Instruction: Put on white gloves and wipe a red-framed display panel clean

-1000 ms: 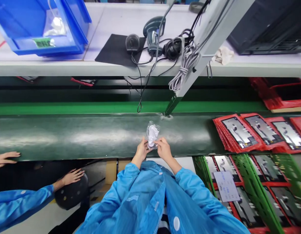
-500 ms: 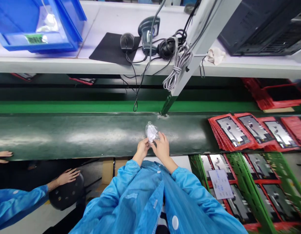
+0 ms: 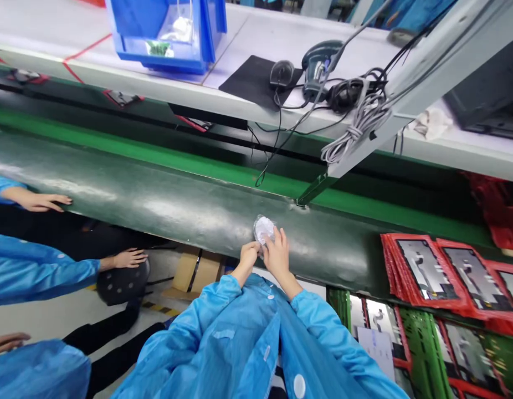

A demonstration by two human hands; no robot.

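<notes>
A small clear plastic bag with white contents [image 3: 263,228] is held between my hands over the front edge of the green work surface [image 3: 190,213]. My left hand [image 3: 249,256] pinches the bag's lower end with its fingers closed. My right hand [image 3: 277,252] holds the bag from the right, its fingers resting against the white contents. What the contents are is too small to tell.
Red-wrapped panels [image 3: 426,271] lie at the right, above green racks [image 3: 426,346]. A slanting post [image 3: 364,144] and hanging cables stand ahead. The shelf holds a blue bin [image 3: 165,55] and scanner [image 3: 318,69]. Another person's hands and sleeves are at left, by a black stool [image 3: 122,282].
The view has turned and shifted left, showing more of the people there. My right fingers have moved further over the bag. The neighbouring person's hand reaches further onto the surface's edge.
</notes>
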